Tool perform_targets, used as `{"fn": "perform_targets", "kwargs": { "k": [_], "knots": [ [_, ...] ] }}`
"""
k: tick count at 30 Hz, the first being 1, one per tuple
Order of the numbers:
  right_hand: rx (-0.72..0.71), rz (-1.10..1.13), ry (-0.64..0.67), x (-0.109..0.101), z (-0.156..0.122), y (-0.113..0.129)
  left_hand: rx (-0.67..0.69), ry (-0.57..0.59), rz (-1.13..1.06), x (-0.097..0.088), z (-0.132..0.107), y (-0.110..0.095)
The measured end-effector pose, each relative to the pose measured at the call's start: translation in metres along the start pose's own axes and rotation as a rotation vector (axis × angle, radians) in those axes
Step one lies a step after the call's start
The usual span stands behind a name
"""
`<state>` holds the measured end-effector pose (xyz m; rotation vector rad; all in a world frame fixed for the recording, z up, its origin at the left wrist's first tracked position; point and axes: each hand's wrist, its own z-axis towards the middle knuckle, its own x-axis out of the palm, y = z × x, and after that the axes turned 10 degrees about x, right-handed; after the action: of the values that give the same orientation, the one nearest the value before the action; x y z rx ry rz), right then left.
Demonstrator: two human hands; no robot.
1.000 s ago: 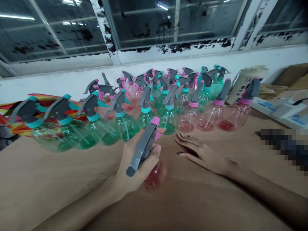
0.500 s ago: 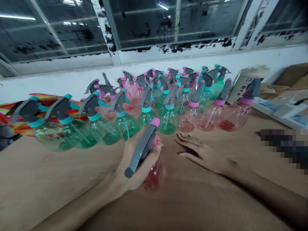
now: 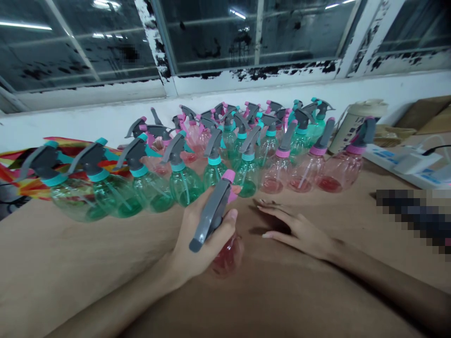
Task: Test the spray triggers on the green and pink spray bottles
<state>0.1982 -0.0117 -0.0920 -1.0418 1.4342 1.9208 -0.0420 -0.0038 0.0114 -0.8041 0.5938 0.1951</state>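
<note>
My left hand [image 3: 197, 239] is wrapped round the neck of a pink spray bottle [image 3: 229, 256]. That bottle has a grey trigger head with a pink nozzle, which points away toward the row behind it; its neck is hidden by my fingers. To the right, my right hand [image 3: 296, 230] hovers low over the brown table [image 3: 289, 291], fingers stretched and apart, holding nothing. Just beyond both hands stands a front row of spray bottles: green ones with turquoise collars [image 3: 185, 183] on the left and middle, pink ones [image 3: 273, 176] on the right.
Several more green and pink spray bottles crowd behind the front row, near the white wall. A multicoloured cloth [image 3: 35, 188] lies at the left. A pale flask [image 3: 355, 124], a white power strip [image 3: 401, 162] and a cardboard box [image 3: 426, 112] are at the right.
My right hand has lifted slightly, its fingers more arched off the table. The pink bottle in my left hand has shifted a little to the right and turned slightly.
</note>
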Motion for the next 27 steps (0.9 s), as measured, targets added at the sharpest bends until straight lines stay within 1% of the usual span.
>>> {"fn": "perform_targets", "kwargs": {
  "k": [3, 8, 11, 14, 16, 19, 21, 24, 27],
  "knots": [
    [0.044, 0.07, 0.029, 0.001, -0.006, 0.015, 0.061, -0.01, 0.002, 0.001, -0.001, 0.003],
    [0.066, 0.156, 0.074, 0.006, -0.01, 0.05, 0.067, -0.022, 0.007, 0.003, -0.005, 0.009],
    [0.055, 0.201, 0.052, 0.008, -0.007, 0.07, 0.08, -0.041, -0.015, 0.006, -0.006, 0.013],
    [0.042, 0.227, 0.017, 0.008, -0.002, 0.086, 0.062, -0.061, -0.082, 0.008, -0.007, 0.017],
    [0.038, 0.237, 0.012, 0.008, -0.001, 0.095, 0.04, -0.057, -0.127, 0.009, -0.007, 0.017],
    [0.035, 0.257, 0.003, 0.009, -0.002, 0.106, 0.052, -0.043, -0.156, 0.009, -0.006, 0.016],
    [0.05, 0.276, -0.014, 0.013, -0.003, 0.112, 0.061, -0.051, -0.137, 0.01, -0.006, 0.015],
    [0.072, 0.299, -0.066, 0.019, -0.002, 0.12, 0.038, -0.067, -0.086, 0.009, -0.005, 0.014],
    [0.061, 0.294, -0.116, 0.021, 0.0, 0.126, 0.062, -0.04, -0.096, 0.007, -0.003, 0.011]
  ]
}}
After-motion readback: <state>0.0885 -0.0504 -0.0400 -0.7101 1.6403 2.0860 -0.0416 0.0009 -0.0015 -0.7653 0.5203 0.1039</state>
